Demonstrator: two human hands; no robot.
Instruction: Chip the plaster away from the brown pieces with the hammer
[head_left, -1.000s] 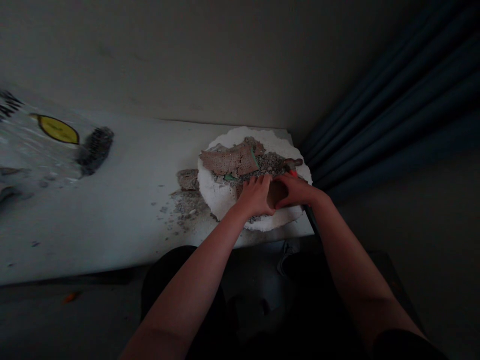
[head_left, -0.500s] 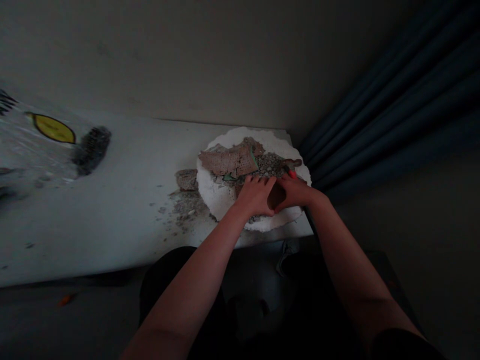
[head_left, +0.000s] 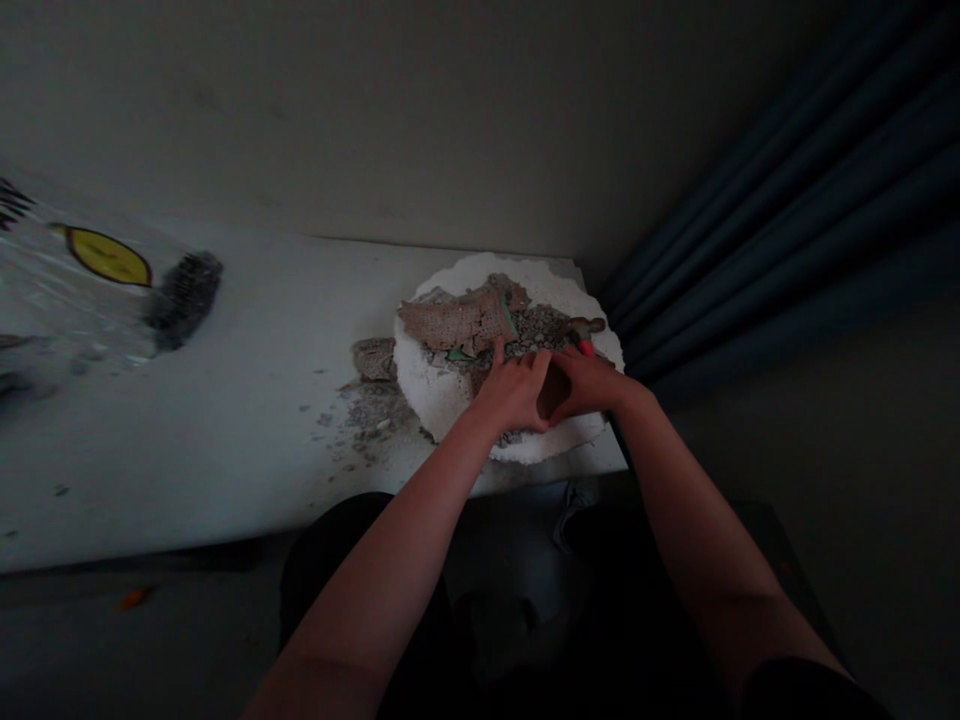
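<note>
Cupping the brown piece (head_left: pixel 553 391) right of centre in the frame, my left hand (head_left: pixel 517 391) and right hand (head_left: pixel 589 383) form a grip curled closed around its edges; it looks stiff yet crumbly, best held by opposite sides. Beyond, a textured fragment (head_left: pixel 454 322) lies amid rubble (head_left: pixel 537 325) on a white slab (head_left: pixel 426 392).

Dim, soft and low in contrast, with the blue curtain (head_left: pixel 795 220) deeply shadowed.
</note>
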